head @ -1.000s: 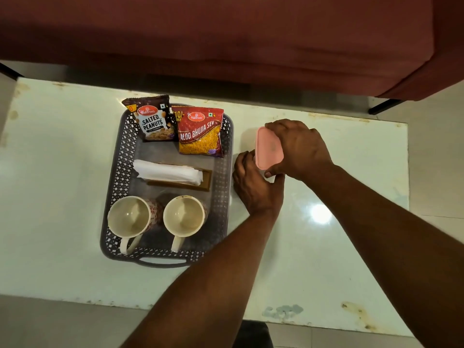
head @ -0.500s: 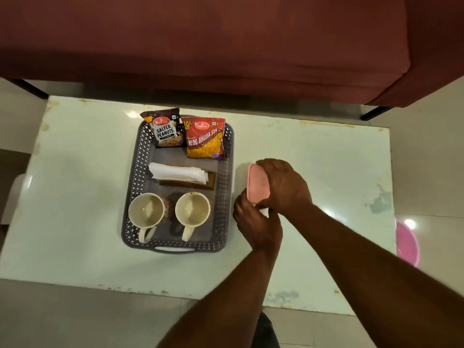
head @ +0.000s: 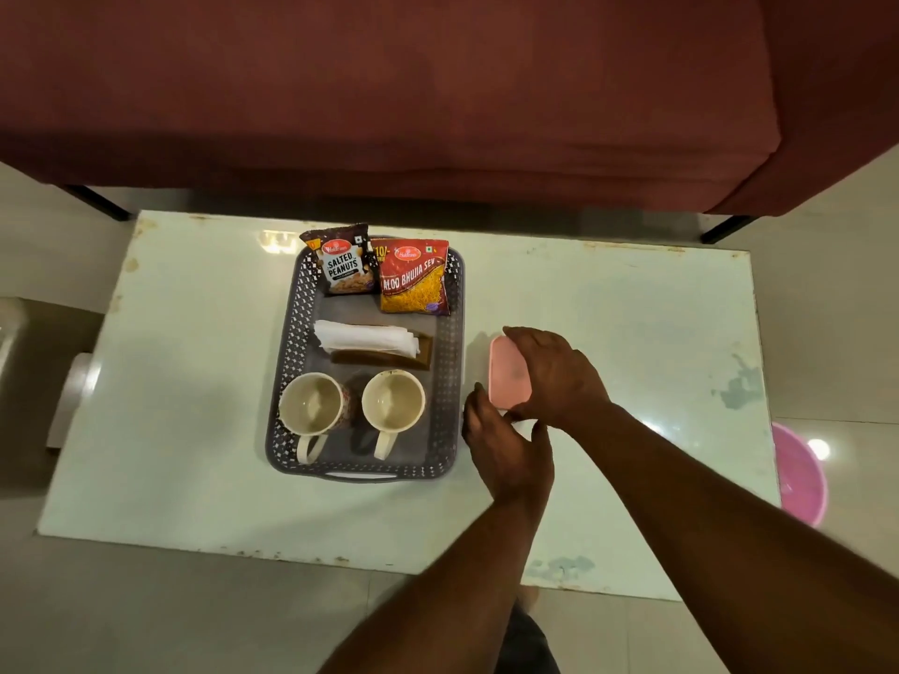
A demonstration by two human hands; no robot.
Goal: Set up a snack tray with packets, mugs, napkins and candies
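A grey perforated tray (head: 287, 342) sits on the pale table (head: 194, 406). It holds a salted peanuts packet (head: 343, 267) and a red aloo bhujia packet (head: 413, 279) at the far end. White napkins (head: 365, 338) lie on a brown holder in the middle, and two empty cream mugs (head: 309, 403) (head: 393, 398) stand at the near end. Just right of the tray lies a small box with a pink lid (head: 506, 372). My right hand (head: 554, 377) covers the lid from the right. My left hand (head: 506, 454) grips the box's near end. The box's contents are hidden.
A dark red sofa (head: 438, 90) runs along the table's far side. A pink tub (head: 798, 474) stands on the floor past the table's right edge. A pale object (head: 73, 396) sits on the floor at the left.
Both hands and the pink-lidded box have come nearer along the tray's right side, from beside the packets to beside the napkins and mugs. The view has pulled back.
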